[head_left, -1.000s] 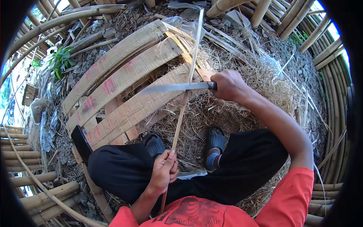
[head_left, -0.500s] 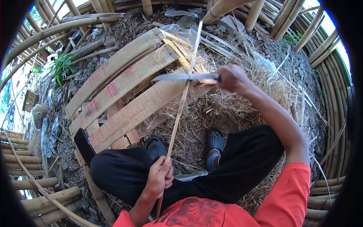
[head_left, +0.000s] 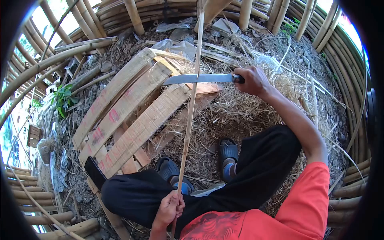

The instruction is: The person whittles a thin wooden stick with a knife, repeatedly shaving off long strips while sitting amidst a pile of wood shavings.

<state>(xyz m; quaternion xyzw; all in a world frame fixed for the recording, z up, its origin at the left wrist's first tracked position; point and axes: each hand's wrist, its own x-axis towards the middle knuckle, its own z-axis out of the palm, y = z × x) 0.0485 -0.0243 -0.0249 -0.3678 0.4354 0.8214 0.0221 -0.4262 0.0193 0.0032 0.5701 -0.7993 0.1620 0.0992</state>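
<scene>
A long, thin bamboo strip [head_left: 189, 132] runs from my lap up past the wooden pallet towards the top of the view. Low on the strip, near my knee, my left hand [head_left: 171, 207] is closed around it. My right hand [head_left: 255, 81] grips the dark handle of a long knife [head_left: 208, 78]. The blade lies crosswise against the strip, its broad side showing and its tip pointing left over the pallet's edge. Just below the blade, the strip continues unbroken to my left hand.
A slatted wooden pallet [head_left: 136, 124] with red marks lies at the left, a black phone [head_left: 95, 171] at its near corner. Bamboo shavings [head_left: 240, 110] cover the ground between my sandalled feet. Bamboo fencing [head_left: 340, 76] curves round; a leafy plant [head_left: 63, 98] grows at left.
The view has shifted slightly. The knife's flat side now faces the camera more, and its blade still crosses the strip. My left hand keeps its grip lower down.
</scene>
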